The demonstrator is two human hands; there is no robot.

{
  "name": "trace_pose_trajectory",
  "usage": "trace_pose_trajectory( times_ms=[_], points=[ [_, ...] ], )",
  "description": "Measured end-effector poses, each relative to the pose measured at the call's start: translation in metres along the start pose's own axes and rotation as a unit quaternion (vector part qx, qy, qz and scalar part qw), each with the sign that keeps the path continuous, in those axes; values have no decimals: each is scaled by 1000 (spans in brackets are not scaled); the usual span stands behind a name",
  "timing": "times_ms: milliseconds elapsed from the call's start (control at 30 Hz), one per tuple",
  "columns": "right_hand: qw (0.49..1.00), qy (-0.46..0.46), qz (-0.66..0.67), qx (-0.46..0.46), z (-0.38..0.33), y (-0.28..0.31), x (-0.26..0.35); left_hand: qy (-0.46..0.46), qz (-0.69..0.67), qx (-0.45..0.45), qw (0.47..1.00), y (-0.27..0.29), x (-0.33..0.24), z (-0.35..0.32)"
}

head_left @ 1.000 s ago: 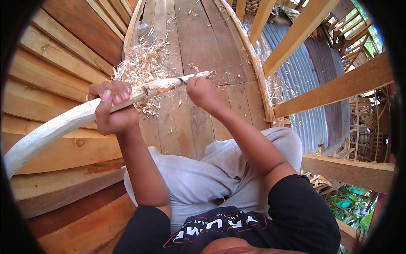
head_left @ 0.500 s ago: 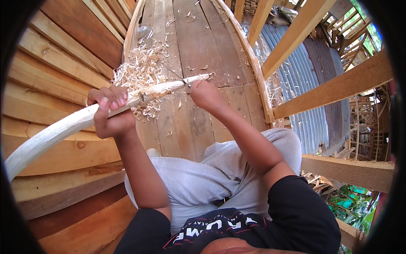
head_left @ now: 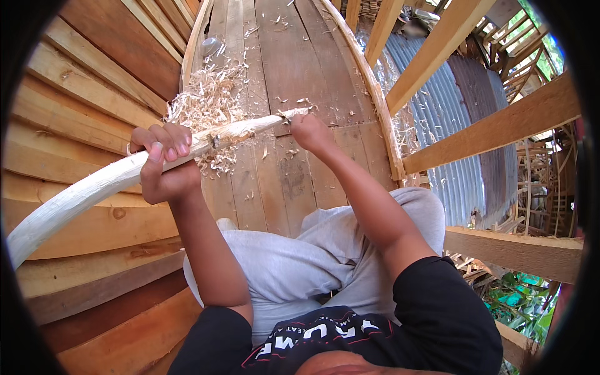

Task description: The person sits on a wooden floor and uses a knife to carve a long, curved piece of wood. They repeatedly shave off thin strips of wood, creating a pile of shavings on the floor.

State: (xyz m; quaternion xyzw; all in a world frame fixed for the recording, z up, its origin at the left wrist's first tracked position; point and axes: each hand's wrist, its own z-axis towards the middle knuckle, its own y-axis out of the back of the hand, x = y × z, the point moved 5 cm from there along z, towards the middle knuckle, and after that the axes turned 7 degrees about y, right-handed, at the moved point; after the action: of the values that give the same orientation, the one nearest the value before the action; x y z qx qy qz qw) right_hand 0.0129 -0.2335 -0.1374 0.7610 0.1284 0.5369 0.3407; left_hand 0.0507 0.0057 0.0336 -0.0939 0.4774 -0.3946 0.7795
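A long, curved, pale wooden pole (head_left: 81, 192) crosses the left edge of the brown plank floor (head_left: 297, 62), its tapered tip over the middle. The left hand (head_left: 172, 178) grasps it. Pale curled wood shavings (head_left: 209, 97) heap along that edge. Near the tip, a thin dark blade (head_left: 285, 117) crosses the pole, the right hand (head_left: 309, 131) clenched on it.

White capital lettering (head_left: 308, 335) stands on the front of the person's black shirt (head_left: 447, 315), appearing inverted from above. A row of large letters is accompanied by smaller white lettering (head_left: 299, 324), with a red line (head_left: 250, 358) bordering the print.
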Motion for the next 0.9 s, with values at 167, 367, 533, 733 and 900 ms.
trace_pose_trajectory(
  times_ms=[167,367,533,733,900],
  points=[
    [999,3,-41,15,-21,1,39,-2,2,38,999,1,-4,-1],
    [999,30,-41,-3,19,-6,-44,8,-35,100,994,-12,6,1],
    [1000,17,8,13,-32,7,58,8,-14,95,995,-1,-3,-1],
    [1000,-14,20,7,1,-8,10,-8,-7,-43,999,11,-2,-1],
    [999,-13,34,3,0,-3,2,-9,9,-60,998,5,-1,0]
  ],
)
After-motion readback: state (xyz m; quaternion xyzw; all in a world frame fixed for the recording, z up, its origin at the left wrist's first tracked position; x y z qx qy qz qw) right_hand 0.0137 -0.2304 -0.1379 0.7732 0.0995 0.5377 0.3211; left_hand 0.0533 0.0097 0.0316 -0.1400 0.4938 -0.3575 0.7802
